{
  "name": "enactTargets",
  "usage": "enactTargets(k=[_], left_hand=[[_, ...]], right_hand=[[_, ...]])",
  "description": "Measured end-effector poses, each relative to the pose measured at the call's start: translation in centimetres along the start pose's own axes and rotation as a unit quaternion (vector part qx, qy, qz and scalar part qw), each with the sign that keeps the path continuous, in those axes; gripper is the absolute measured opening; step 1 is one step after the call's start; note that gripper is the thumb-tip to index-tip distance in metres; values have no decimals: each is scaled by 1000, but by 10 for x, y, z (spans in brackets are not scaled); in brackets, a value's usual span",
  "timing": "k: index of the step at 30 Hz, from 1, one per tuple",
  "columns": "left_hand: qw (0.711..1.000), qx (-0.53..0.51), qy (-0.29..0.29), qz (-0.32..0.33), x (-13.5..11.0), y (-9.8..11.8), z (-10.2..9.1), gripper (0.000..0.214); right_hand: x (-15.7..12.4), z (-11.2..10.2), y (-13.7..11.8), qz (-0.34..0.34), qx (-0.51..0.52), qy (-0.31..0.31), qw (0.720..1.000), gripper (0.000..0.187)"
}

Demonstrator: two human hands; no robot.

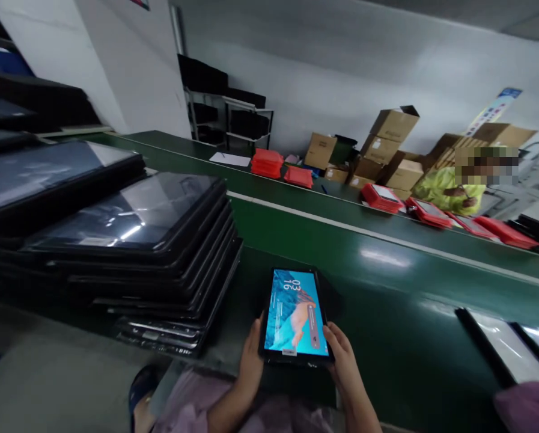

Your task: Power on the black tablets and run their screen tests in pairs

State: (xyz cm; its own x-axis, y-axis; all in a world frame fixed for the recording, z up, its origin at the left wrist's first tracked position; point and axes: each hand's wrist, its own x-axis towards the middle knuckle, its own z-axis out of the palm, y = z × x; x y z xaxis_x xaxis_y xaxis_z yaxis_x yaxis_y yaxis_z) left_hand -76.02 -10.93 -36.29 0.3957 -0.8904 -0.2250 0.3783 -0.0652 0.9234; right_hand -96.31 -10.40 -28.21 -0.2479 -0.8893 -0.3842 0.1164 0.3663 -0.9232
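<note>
A black tablet (294,313) with a lit blue and orange lock screen showing a clock sits low in the middle of the view. My left hand (250,361) grips its lower left edge, fingers curled behind it. My right hand (344,358) grips the lower right edge, thumb near the screen's corner. The tablet hovers just over the near edge of the green conveyor belt (386,282).
A tall stack of black tablets (147,252) stands at the left. Red-cased tablets (381,197) lie along the far side of the belt, with cardboard boxes (393,147) behind. A person in yellow (449,189) sits at the far right. More screens (512,346) lie at the right.
</note>
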Motion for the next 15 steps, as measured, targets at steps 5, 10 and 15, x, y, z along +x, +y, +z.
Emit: enactTargets(k=[5,10,15], left_hand=[[988,-11,-110,-112,-62,-14,12,71],[924,64,-320,-200,-87,15,-16,82],[939,187,-281,-64,-48,41,-60,52]], right_hand=[[-20,-12,13,7,18,105,994,73],[-26,-6,27,14,5,134,991,50],[-28,-8,32,0,-18,141,990,36]])
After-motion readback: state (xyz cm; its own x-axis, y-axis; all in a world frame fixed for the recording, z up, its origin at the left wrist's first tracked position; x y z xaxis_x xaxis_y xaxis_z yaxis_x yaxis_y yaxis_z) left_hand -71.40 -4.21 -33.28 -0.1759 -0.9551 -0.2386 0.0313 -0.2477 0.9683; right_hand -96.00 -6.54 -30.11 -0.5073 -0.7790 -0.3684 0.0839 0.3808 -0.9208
